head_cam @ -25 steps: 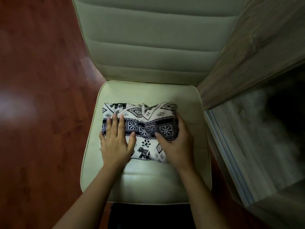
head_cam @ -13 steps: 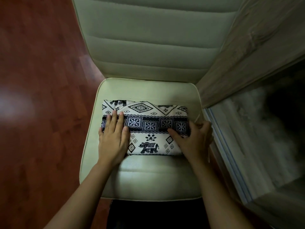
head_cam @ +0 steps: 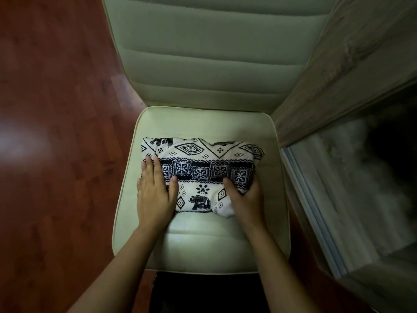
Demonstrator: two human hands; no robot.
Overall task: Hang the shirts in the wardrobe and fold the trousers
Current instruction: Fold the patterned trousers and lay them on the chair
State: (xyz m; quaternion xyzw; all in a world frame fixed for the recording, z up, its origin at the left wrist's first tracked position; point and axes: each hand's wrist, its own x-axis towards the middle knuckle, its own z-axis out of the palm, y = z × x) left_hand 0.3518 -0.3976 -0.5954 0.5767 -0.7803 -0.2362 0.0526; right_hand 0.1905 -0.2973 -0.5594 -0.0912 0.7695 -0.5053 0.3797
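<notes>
Folded white trousers with a black elephant and diamond print [head_cam: 198, 168] lie as a flat bundle across the seat of a cream chair [head_cam: 203, 242]. My left hand [head_cam: 155, 193] lies flat on the bundle's left end, fingers straight and together. At the right end my right hand [head_cam: 244, 199] grips the cloth, thumb on top and fingers tucked out of sight under the fabric, which bulges up there.
The chair's padded backrest [head_cam: 214, 53] rises behind the seat. A wood-grain wardrobe side [head_cam: 352, 71] and a mirrored sliding door on its track [head_cam: 352, 199] stand close on the right. Red-brown wooden floor [head_cam: 56, 132] spreads to the left.
My right hand moved in from the bundle's far right edge and took hold of the right end, bunching it up. My left hand stayed pressing the left end.
</notes>
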